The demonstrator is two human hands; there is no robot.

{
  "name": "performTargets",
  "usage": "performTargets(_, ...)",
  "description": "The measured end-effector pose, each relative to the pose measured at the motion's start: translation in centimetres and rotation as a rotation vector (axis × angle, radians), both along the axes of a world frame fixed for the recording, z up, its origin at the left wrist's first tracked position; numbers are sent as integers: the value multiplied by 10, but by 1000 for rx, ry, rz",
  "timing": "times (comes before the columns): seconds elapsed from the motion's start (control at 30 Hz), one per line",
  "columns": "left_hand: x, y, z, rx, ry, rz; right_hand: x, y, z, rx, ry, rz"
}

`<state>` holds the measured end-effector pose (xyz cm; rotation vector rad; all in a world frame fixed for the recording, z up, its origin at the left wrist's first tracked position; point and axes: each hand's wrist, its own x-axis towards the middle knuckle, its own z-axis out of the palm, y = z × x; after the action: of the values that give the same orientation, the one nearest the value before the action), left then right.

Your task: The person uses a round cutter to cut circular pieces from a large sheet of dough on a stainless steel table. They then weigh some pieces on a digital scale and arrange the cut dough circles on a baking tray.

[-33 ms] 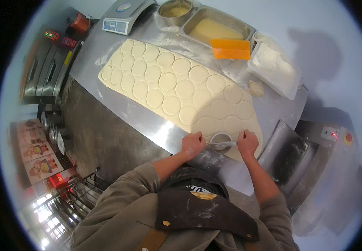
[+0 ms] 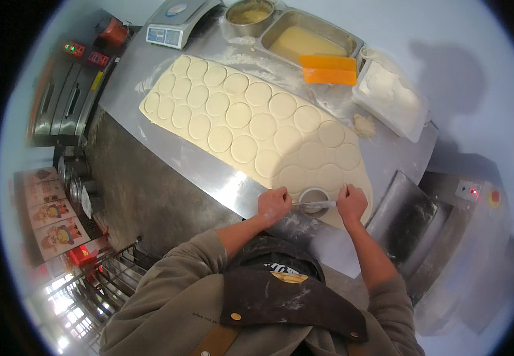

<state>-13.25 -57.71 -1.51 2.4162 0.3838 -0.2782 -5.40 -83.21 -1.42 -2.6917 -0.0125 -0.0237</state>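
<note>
- Pale dough sheet (image 2: pixel 251 113), already scored with circles, is spread across the steel surface (image 2: pixel 209 172); a crooked press could tear a neighbouring circle.
- Round metal cutter (image 2: pixel 314 197) is set on the sheet's near end, lower centre of the frame.
- Left hand (image 2: pixel 273 204) and right hand (image 2: pixel 352 203) are closed on the cutter's bar handle, one either side of the ring.

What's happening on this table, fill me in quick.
A person is cutting rounds from a long sheet of dough rolled out on a floured steel table. The left hand and right hand press a round metal cutter into the near end of the sheet; most of the rest is already marked with circles. At the far edge sit a scale, a metal bowl, a tray of filling, an orange scraper and a tub of flour.
</note>
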Motion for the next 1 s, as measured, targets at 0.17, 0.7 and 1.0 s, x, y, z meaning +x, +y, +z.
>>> performTargets(0.17,2,0,1,-1,-18,-7,-2,-1,-2,-22,5,-12)
performTargets(0.7,12,2,-6,50,129,-96,1,0,-16,-8,0,-4)
performTargets(1.0,10,-3,11,28,117,-84,-2,1,-3,-13,-34,16)
